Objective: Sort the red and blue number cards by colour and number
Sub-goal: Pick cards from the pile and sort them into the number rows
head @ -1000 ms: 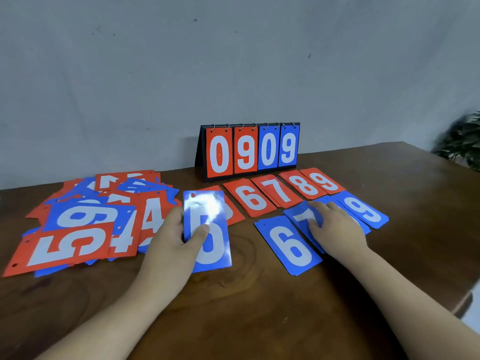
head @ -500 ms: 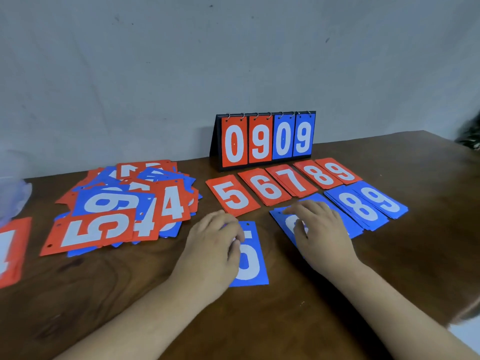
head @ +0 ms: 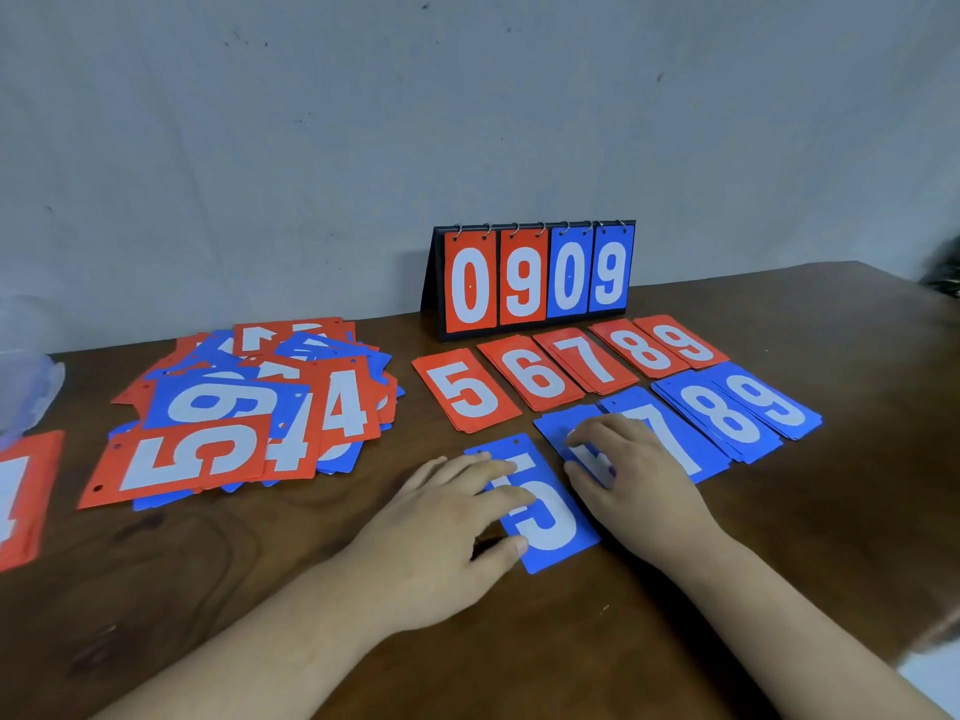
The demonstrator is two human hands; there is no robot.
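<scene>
The left hand lies flat on the blue 5 card, fingers straight across it and thumb at its near edge. It is a wide, pressing grip rather than a pinch, and looks suited to sliding the card into line. The right hand presses with spread fingers on the next blue card and covers its number, probably to steady it against its new neighbour.

To the right the blue row runs 7, 8 and 9. Just beyond it lies the red row, 5 to 9, so each blue number sits nearer than its red match.

Further back, the flip stand holds four ringed cards reading 0909, two red and two blue. The mixed pile on the left of the tabletop is unsorted, so much remains to do. At the left edge sits something of clear plastic, too blurred to show any contents.
</scene>
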